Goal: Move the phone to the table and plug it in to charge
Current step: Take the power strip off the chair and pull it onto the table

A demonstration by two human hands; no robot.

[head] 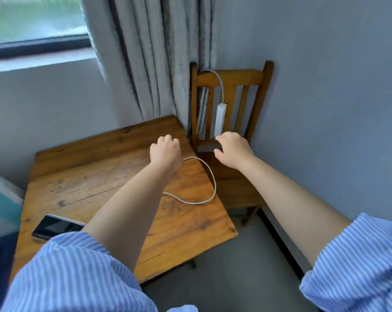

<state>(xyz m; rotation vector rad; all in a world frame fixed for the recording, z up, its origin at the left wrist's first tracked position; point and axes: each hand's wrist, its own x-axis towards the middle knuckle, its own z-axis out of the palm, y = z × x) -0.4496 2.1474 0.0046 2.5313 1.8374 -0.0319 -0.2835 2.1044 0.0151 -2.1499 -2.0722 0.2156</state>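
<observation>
A black phone lies screen up near the front left edge of the wooden table, partly hidden by my left arm. A white charging cable loops across the table's right side and runs up under my left hand, which is closed around the cable's end above the table's far right corner. My right hand hovers with fingers spread over the chair seat, just below a white power strip that leans upright against the chair back. The cable's plug is hidden inside my left hand.
A wooden chair stands in the corner right of the table, against a grey wall. Grey curtains hang behind the table beside a window. The power strip's own cord drapes over the chair back. Grey floor lies below the table.
</observation>
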